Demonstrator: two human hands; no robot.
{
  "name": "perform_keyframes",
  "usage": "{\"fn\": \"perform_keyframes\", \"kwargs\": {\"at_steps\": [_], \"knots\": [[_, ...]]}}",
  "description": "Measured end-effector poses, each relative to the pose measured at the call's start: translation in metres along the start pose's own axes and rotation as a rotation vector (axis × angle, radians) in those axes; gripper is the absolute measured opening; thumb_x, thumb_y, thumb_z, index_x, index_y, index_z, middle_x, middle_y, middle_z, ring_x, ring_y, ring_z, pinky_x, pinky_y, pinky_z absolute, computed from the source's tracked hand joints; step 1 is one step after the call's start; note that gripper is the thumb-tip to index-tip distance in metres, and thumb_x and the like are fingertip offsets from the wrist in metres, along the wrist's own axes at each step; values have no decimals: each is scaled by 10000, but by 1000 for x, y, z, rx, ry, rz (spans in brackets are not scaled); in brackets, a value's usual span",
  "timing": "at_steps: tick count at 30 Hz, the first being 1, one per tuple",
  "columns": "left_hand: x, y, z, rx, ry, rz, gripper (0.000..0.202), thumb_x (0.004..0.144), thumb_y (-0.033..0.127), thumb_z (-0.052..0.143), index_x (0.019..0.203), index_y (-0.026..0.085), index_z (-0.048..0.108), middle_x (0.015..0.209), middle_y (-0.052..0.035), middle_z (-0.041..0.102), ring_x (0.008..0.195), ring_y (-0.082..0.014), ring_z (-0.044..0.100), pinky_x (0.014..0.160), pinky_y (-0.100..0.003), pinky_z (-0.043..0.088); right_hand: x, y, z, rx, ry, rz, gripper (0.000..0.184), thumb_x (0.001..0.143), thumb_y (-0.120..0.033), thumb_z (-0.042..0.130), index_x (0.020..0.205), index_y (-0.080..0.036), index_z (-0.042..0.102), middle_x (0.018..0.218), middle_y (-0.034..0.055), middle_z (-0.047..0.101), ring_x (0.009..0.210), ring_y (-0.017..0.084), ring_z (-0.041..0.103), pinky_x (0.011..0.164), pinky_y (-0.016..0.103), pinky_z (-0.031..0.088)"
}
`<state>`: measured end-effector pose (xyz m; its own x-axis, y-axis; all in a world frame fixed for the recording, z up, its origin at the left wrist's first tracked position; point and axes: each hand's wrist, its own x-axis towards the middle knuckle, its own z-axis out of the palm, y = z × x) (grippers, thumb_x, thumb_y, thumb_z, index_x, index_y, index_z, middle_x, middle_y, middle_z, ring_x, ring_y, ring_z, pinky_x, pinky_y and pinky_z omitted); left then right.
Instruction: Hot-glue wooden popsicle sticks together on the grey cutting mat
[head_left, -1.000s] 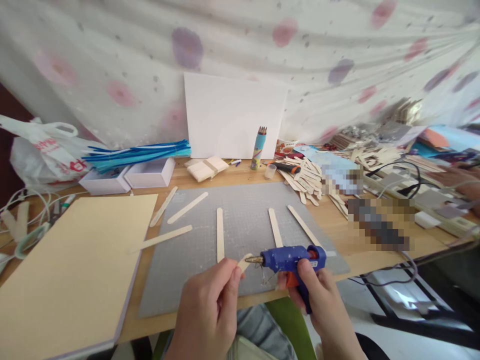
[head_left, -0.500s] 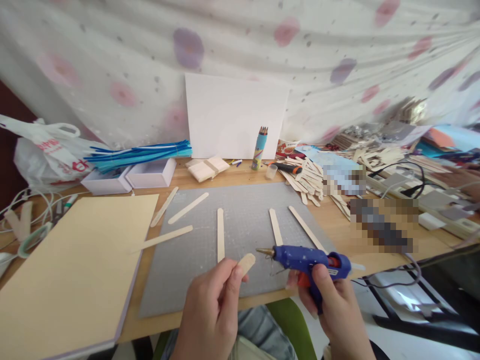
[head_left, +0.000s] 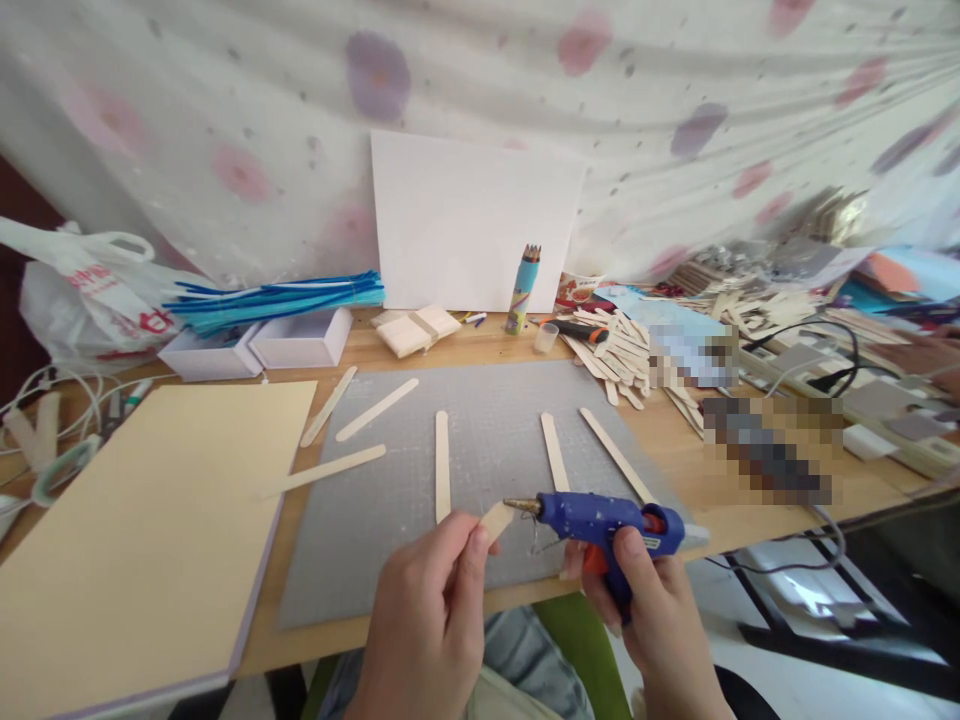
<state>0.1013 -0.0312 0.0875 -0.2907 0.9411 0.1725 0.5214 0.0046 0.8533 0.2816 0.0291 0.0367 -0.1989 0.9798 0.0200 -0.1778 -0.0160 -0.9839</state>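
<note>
My left hand (head_left: 431,625) pinches a wooden craft stick (head_left: 496,521) whose rounded end pokes out past my thumb. A blue hot glue gun (head_left: 600,522) sits in my right hand (head_left: 660,625), fingers wrapped round its grip. The brass nozzle points left and touches the stick's tip. Both hands hover over the near edge of a grey cutting mat (head_left: 480,440). Several loose craft sticks (head_left: 442,465) lie flat on the mat, spread apart.
A tan board (head_left: 142,520) lies left of the mat. Behind stand white boxes (head_left: 300,340), blue pipe cleaners (head_left: 277,297), a white sheet (head_left: 472,225), a pencil tube (head_left: 523,290) and a heap of sticks (head_left: 611,350). Cables and a power strip (head_left: 862,400) crowd the right.
The glue gun drew back to the right, away from the stick, then came left again until its nozzle met the stick's tip. My left hand hardly moved.
</note>
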Motion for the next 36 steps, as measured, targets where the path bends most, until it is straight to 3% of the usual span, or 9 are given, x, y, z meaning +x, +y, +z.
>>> {"fn": "perform_keyframes", "kwargs": {"at_steps": [9,17,22,30,36], "knots": [[3,-3,0,72,17,41,346,987,316,376,707,208,548,520,68,477,448,-86,422,491,-214,306,-1,-3,6,-86,-7,15,456,868,-575,614,687,-159,663,524,5,574,333,56,420,334,180,295],[8,-4,-2,89,34,55,341,988,297,382,745,201,601,511,60,499,427,-94,409,480,-220,315,3,-1,27,-43,161,19,535,823,-645,616,613,-153,631,518,20,593,297,28,321,314,180,199],[8,-5,0,57,1,54,343,984,295,381,722,199,580,556,43,572,441,-89,450,476,-216,317,8,-6,32,-123,154,62,593,793,-705,602,586,-151,653,382,-27,452,294,50,321,326,194,228],[8,-3,0,-73,-16,-61,341,974,354,411,738,199,601,516,67,403,449,-92,385,465,-231,272,6,0,30,-56,253,28,560,832,-667,583,591,-163,611,407,-18,484,298,43,290,331,200,188],[11,-4,-1,-74,10,-82,342,971,354,406,729,197,589,523,65,431,450,-87,382,465,-230,272,-2,-1,37,-73,196,75,547,856,-651,570,601,-169,608,430,-34,463,326,41,315,360,200,240]]}}
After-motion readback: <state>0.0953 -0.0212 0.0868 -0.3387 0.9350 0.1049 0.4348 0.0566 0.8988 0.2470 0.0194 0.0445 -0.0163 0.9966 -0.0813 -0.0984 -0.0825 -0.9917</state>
